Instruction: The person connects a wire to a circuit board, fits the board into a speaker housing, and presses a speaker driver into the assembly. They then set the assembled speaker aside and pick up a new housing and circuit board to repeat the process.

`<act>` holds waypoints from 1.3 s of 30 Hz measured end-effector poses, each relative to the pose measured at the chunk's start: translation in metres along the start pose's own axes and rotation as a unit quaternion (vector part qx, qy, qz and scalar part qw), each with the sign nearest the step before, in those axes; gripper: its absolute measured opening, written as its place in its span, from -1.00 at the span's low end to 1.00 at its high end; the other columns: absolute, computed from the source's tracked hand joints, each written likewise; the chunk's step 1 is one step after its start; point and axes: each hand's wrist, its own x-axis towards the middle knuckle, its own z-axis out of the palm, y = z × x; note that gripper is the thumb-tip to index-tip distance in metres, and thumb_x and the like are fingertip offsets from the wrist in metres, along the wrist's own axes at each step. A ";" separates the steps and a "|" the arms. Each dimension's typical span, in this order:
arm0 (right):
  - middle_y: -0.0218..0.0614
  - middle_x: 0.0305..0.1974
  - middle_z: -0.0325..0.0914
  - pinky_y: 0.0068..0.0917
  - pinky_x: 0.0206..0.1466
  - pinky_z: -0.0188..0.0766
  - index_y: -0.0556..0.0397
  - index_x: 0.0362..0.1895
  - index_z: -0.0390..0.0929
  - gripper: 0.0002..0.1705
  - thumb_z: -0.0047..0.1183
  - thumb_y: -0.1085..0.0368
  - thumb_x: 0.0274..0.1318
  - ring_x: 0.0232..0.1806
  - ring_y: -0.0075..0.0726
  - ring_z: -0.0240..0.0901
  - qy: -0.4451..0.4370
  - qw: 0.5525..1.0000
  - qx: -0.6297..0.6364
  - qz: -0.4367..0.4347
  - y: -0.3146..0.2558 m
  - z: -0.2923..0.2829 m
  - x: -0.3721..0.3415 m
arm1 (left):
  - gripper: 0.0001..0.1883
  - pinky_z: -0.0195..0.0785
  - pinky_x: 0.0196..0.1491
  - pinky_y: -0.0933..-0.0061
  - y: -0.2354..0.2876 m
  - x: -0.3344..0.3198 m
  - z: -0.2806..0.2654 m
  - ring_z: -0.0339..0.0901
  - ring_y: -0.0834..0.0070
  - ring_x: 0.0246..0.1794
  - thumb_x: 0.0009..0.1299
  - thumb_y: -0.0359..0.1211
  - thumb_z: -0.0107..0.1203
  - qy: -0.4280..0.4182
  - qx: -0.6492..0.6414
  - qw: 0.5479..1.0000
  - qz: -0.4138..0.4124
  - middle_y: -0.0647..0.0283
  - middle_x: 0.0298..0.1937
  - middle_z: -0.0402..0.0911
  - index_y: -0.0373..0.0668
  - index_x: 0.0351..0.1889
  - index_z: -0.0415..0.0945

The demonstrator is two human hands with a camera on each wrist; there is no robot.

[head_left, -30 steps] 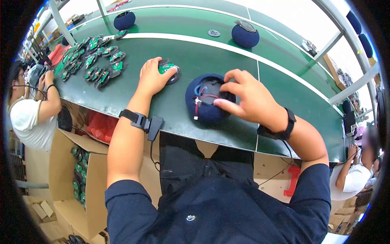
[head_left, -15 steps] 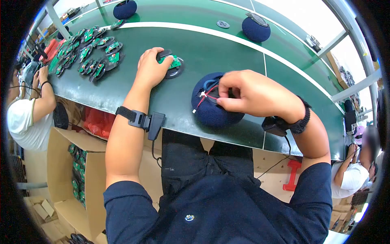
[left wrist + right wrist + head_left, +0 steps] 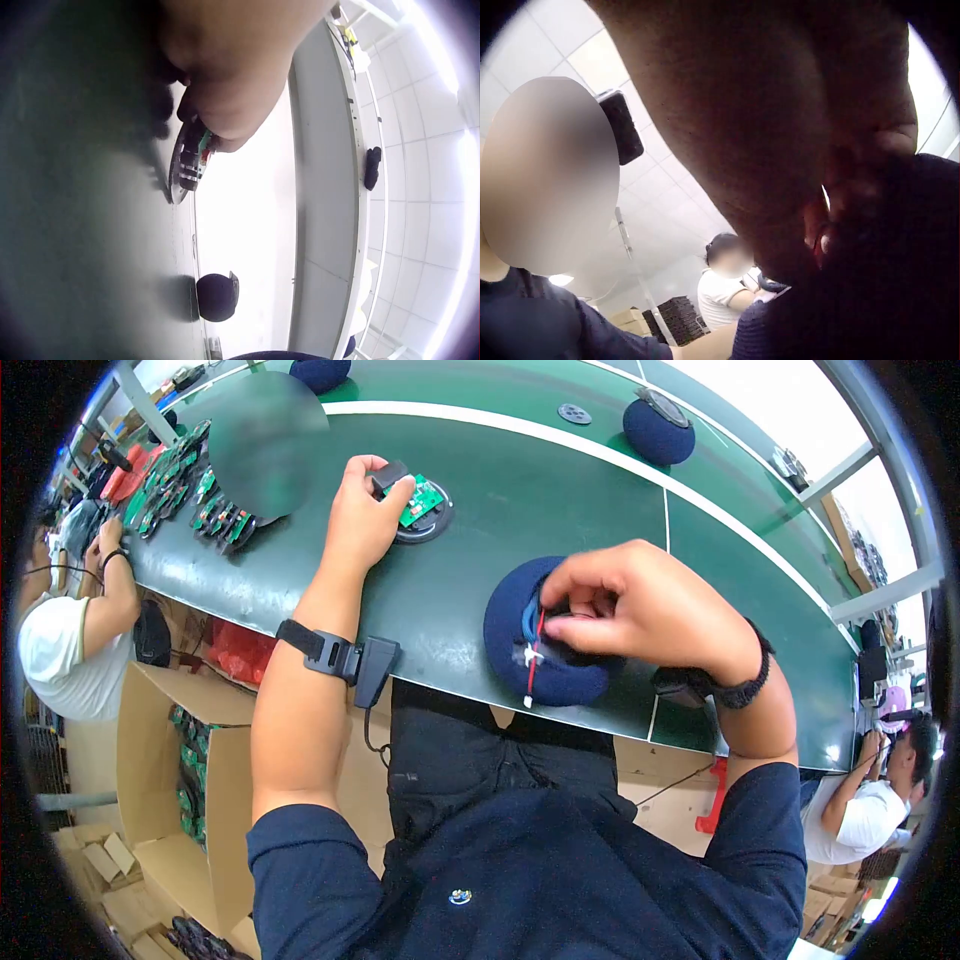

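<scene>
1. A round, navy fabric-covered ball (image 3: 565, 688) is seen on the green worktop (image 3: 470, 600), in front of the wearer's body and right of centre, with its opening turned upward.
2. Red wires (image 3: 534, 668) and a blue cable (image 3: 528, 622) are seen at the opening; the wires are laid down the ball's side and ended by a small white plug (image 3: 528, 702).
3. The right hand (image 3: 645, 608) is held over the opening, fingers bent inward and thumb brought near the index finger, close beside the red wires. Whether anything is pinched cannot be told.
4. To the left, well apart from the ball, a black disc with a green circuit board (image 3: 423, 502) is gripped at its near-left edge by the left hand (image 3: 363, 520), the thumb laid over it.
5. Farther left, similar boards (image 3: 170, 485) are heaped on the worktop.
6. Beyond the white strip, another navy ball (image 3: 657, 438) and a small grey disc (image 3: 575, 414) are set.
7. Below the worktop, at left, boards are held in an open cardboard box (image 3: 222, 825).
</scene>
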 end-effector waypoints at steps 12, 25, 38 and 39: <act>-0.06 -0.37 0.66 -0.13 -0.25 0.51 0.08 -0.14 0.51 -0.86 0.09 0.31 0.29 -0.30 0.15 0.62 0.002 0.997 -0.020 -0.079 0.022 -0.006 -0.020 | -0.57 0.45 -0.11 0.57 -0.006 0.002 0.000 0.60 0.62 -0.16 0.47 -0.36 0.28 -0.007 -0.055 0.998 0.011 0.19 -0.11 0.71 -0.27 0.17 0.34; -0.07 -0.33 0.68 -0.36 -0.27 0.54 0.18 -0.06 0.52 -0.81 0.08 0.31 0.38 -0.35 -0.17 0.67 0.197 0.969 0.133 -0.068 0.030 0.032 0.010 | -0.54 0.41 -0.25 0.59 -0.008 0.004 -0.004 0.58 0.62 -0.25 0.46 -0.36 0.30 0.051 -0.130 0.990 -0.008 0.28 -0.18 0.66 -0.24 0.19 0.32; -0.52 -0.35 0.63 -0.60 -0.20 0.42 0.18 -0.13 0.67 -0.81 0.18 0.28 0.38 -0.32 -0.69 0.45 0.071 0.916 0.386 -0.089 0.043 0.026 0.010 | -0.55 0.52 0.11 0.45 0.127 -0.154 0.011 0.62 0.50 0.00 0.59 -0.39 0.11 0.121 -0.214 0.966 0.078 0.16 0.07 0.62 -0.34 0.38 0.36; -0.52 -0.35 0.63 -0.60 -0.20 0.41 0.18 -0.14 0.67 -0.80 0.18 0.28 0.38 -0.31 -0.70 0.43 0.078 0.914 0.384 -0.103 0.043 0.027 0.010 | -0.55 0.52 0.11 0.45 0.125 -0.157 0.015 0.62 0.50 0.00 0.59 -0.39 0.11 0.120 -0.206 0.969 0.071 0.16 0.07 0.62 -0.34 0.38 0.36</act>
